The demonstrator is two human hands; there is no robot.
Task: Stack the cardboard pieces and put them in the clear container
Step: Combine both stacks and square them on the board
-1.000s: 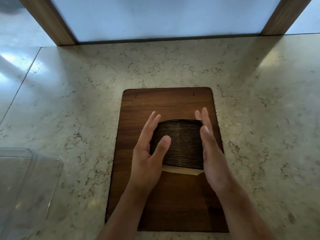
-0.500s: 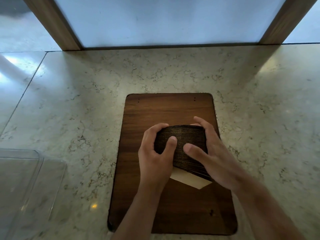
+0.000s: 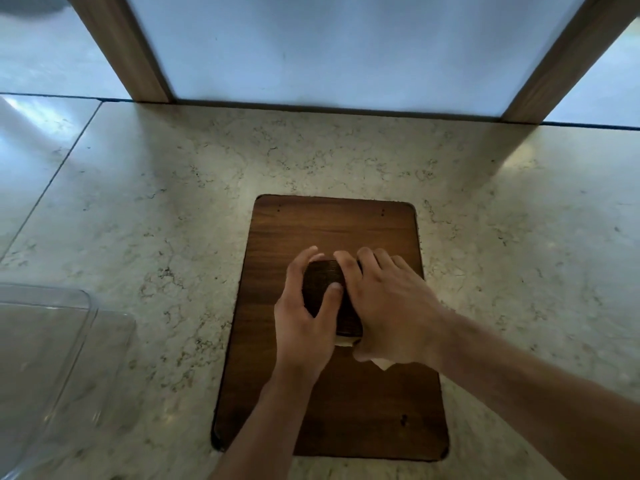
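My left hand is curled around the left side of the stack of cardboard pieces: the fingers wrap over its far left corner and my thumb presses across the ribbed top, so this hand is closed on the stack. My right hand lies over the right part of the stack, palm down, fingers reaching forward over the far edge and bent a little. It covers most of that side, and I take it as clamped on the stack too, though the underside of the grip is hidden from me.

The stack sits on the wooden board, in the board's middle, with the corrugated edges showing dark between my two hands. A pale piece pokes out at the near side, below my right palm and thumb; a sliver of the same pale colour shows just under the stack between my hands. I cannot tell whether the stack is lifted or resting on the board.

The board lies on the marbled desk. The clear container stands on the desk at my near left, well apart from the board and from both hands.
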